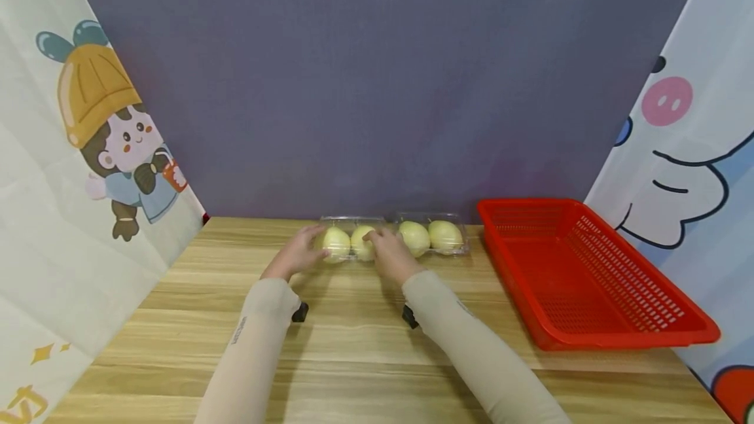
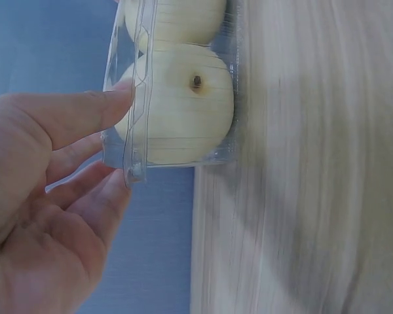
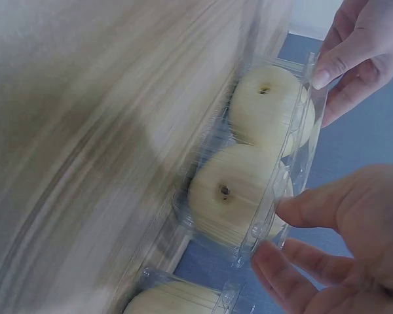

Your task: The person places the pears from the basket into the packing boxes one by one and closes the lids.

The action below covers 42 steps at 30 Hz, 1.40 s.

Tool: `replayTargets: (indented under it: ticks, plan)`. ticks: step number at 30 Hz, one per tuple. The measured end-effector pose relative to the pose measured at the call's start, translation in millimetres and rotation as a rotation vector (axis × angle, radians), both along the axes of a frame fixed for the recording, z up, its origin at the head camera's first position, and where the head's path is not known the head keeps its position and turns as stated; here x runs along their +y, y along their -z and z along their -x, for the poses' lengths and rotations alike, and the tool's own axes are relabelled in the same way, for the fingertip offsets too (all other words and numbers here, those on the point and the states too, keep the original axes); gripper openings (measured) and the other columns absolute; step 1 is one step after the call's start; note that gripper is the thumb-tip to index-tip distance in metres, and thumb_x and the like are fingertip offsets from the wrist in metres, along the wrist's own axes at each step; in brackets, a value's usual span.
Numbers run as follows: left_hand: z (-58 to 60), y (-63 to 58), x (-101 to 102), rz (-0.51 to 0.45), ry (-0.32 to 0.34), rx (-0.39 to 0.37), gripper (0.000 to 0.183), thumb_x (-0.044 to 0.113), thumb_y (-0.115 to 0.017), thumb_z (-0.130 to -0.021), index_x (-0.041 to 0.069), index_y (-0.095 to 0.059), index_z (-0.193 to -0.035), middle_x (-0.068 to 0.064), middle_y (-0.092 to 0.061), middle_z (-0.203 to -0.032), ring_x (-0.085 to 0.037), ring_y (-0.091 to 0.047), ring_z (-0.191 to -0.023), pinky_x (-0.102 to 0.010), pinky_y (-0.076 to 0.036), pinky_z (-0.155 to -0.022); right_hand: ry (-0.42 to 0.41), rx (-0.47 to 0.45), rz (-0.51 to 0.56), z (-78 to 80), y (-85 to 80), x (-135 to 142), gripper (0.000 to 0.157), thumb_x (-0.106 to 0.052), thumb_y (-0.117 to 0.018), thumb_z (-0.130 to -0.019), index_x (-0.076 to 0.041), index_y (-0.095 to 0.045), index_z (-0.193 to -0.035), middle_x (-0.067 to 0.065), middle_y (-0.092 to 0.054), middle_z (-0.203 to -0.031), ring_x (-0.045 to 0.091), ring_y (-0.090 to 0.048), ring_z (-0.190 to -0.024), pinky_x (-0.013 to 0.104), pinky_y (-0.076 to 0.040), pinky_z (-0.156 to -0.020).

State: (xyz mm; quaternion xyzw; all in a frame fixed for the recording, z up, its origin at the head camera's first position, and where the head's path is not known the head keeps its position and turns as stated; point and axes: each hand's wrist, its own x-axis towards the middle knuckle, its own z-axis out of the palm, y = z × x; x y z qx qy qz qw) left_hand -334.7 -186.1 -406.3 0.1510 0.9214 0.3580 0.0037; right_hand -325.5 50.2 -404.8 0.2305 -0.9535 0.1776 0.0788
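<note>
A clear plastic box (image 1: 343, 220) with two round, pale yellow pears (image 1: 336, 245) stands at the back edge of the table. My left hand (image 1: 298, 252) grips its left end, thumb on the near side of the rim and fingers around the end, as the left wrist view shows closely. At the other end, my right hand (image 3: 354, 239) holds the rim between thumb and fingers. The box's lid looks closed over the pears, their stem hollows facing me. A second clear box (image 1: 462, 245) with two similar pears sits just right of my right hand.
A red plastic basket (image 1: 511, 280) with slotted sides stands on the right of the wooden table (image 1: 347, 352). Behind the table hangs a grey-purple cloth (image 1: 353, 84). Printed cartoon curtains (image 1: 35, 169) flank both sides.
</note>
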Motion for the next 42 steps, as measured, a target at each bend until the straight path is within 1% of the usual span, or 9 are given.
replayTargets:
  ticks: [3, 8, 11, 16, 23, 28, 34, 38, 42]
  plan:
    - [3.7, 0.1, 1.0, -0.001, -0.008, -0.012, 0.064, 0.015, -0.07, -0.095, 0.0, -0.041, -0.151, -0.023, -0.03, -0.158, -0.046, -0.034, -0.139, -0.061, -0.031, -0.113, 0.023, -0.006, -0.007, 3.5, 0.0, -1.5, 0.05, 0.01, -0.066, -0.087, -0.009, -0.061, -0.133, 0.02, -0.055, -0.135, 0.038, -0.054, -0.119, 0.047, -0.047, -0.104]
    - [7.3, 0.7, 2.4, 0.0, -0.018, -0.029, 0.064, 0.015, -0.07, -0.095, 0.001, -0.041, -0.151, -0.022, -0.027, -0.16, -0.045, -0.034, -0.139, -0.06, -0.031, -0.113, 0.051, -0.028, -0.024, 7.3, 1.7, -3.4, 0.055, 0.013, -0.066, -0.085, -0.01, -0.06, -0.135, 0.02, -0.053, -0.138, 0.041, -0.053, -0.12, 0.048, -0.047, -0.103]
    - [9.1, 0.9, 2.9, -0.026, -0.02, -0.039, 0.064, 0.014, -0.069, -0.096, 0.0, -0.04, -0.151, -0.021, -0.026, -0.16, -0.046, -0.031, -0.141, -0.061, -0.028, -0.114, 0.052, -0.015, -0.037, 10.2, 3.5, -3.9, 0.057, 0.015, -0.065, -0.084, -0.01, -0.059, -0.135, 0.02, -0.054, -0.136, 0.041, -0.052, -0.12, 0.049, -0.047, -0.104]
    - [12.2, 1.2, 2.2, -0.065, -0.025, -0.048, 0.063, 0.014, -0.067, -0.097, 0.0, -0.038, -0.152, -0.022, -0.024, -0.161, -0.046, -0.03, -0.141, -0.061, -0.028, -0.114, 0.048, 0.006, -0.06, 14.2, 2.8, -5.5, 0.058, 0.016, -0.064, -0.083, -0.01, -0.058, -0.135, 0.021, -0.055, -0.133, 0.041, -0.051, -0.121, 0.05, -0.045, -0.105]
    - [13.7, 1.5, 3.0, -0.076, -0.04, -0.051, 0.064, 0.015, -0.067, -0.097, 0.001, -0.038, -0.152, -0.019, -0.024, -0.161, -0.045, -0.031, -0.141, -0.06, -0.028, -0.115, 0.062, -0.033, -0.067, 14.1, -0.2, -6.3, 0.061, 0.016, -0.065, -0.083, -0.011, -0.056, -0.138, 0.02, -0.052, -0.135, 0.043, -0.048, -0.123, 0.05, -0.045, -0.106]
    - [13.6, -0.1, 2.8, -0.061, -0.034, -0.021, 0.063, 0.015, -0.066, -0.097, -0.002, -0.038, -0.151, -0.023, -0.025, -0.16, -0.047, -0.031, -0.14, -0.062, -0.028, -0.114, 0.071, -0.05, -0.064, 13.9, -1.1, -7.4, 0.062, 0.015, -0.066, -0.084, -0.012, -0.055, -0.139, 0.021, -0.05, -0.138, 0.044, -0.046, -0.126, 0.05, -0.045, -0.106]
    - [12.9, 1.4, 3.5, -0.034, -0.038, -0.024, 0.064, 0.016, -0.066, -0.098, -0.001, -0.037, -0.152, -0.021, -0.024, -0.161, -0.046, -0.026, -0.143, -0.061, -0.024, -0.116, 0.079, -0.045, -0.069, 12.3, 3.4, -8.7, 0.062, 0.018, -0.061, -0.086, -0.012, -0.054, -0.14, 0.023, -0.047, -0.14, 0.047, -0.045, -0.125, 0.049, -0.051, -0.099]
    - [10.8, 0.3, 6.1, -0.008, -0.046, -0.016, 0.064, 0.016, -0.065, -0.098, -0.002, -0.036, -0.152, -0.022, -0.023, -0.161, -0.046, -0.024, -0.144, -0.061, -0.022, -0.117, 0.087, -0.037, -0.07, 9.9, 4.0, -9.2, 0.059, 0.018, -0.058, -0.09, -0.011, -0.053, -0.141, 0.023, -0.045, -0.143, 0.047, -0.044, -0.125, 0.048, -0.054, -0.096]
    - [9.4, -0.9, 9.9, 0.031, -0.049, -0.007, 0.063, 0.015, -0.064, -0.099, -0.004, -0.036, -0.151, -0.024, -0.023, -0.16, -0.047, -0.025, -0.143, -0.062, -0.022, -0.116, 0.081, -0.009, -0.081, 7.7, 5.4, -7.5, 0.055, 0.017, -0.056, -0.093, -0.01, -0.053, -0.141, 0.024, -0.046, -0.143, 0.046, -0.047, -0.124, 0.046, -0.054, -0.095]
